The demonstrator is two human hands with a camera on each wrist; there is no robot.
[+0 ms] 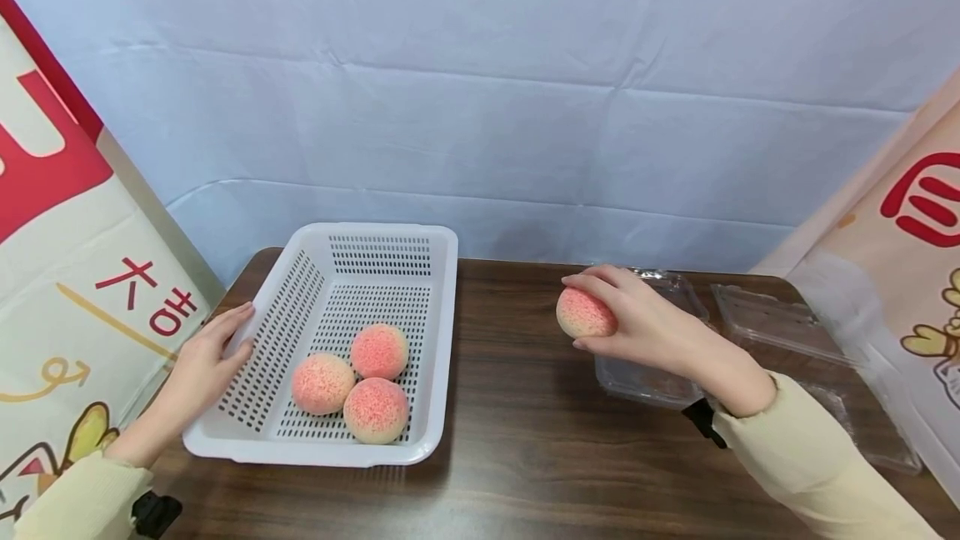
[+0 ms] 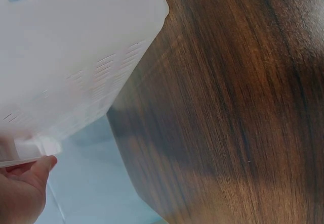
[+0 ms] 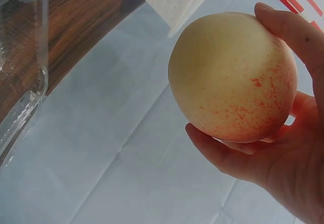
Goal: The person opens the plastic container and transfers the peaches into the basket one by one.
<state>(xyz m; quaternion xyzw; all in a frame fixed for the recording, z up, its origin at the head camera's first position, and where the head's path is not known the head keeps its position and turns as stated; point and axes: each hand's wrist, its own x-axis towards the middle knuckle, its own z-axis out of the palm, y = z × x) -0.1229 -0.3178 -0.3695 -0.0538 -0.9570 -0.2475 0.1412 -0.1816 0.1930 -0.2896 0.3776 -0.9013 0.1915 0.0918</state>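
A pink and cream peach (image 1: pixel 585 312) is in my right hand (image 1: pixel 637 319), gripped between thumb and fingers above the table. The right wrist view shows its pale underside (image 3: pixel 228 72) with red speckles. Just behind and below that hand stands an open clear plastic container (image 1: pixel 648 382), partly hidden by the hand and forearm. On the left, a white perforated plastic basket (image 1: pixel 442 340) holds three peaches: one at the left (image 1: pixel 322 384), one behind (image 1: pixel 379 351) and one in front (image 1: pixel 377 411). My left hand (image 1: pixel 213 357) holds the basket's left rim, thumb and fingers (image 2: pixel 43 169) pinching its edge.
More clear plastic packaging (image 1: pixel 780 319) lies at the table's right end. The dark wooden table (image 1: pixel 517 440) ends at the back against a pale cloth (image 1: pixel 480 148). Printed banners stand at the left (image 1: pixel 90 273) and right (image 1: pixel 900 273).
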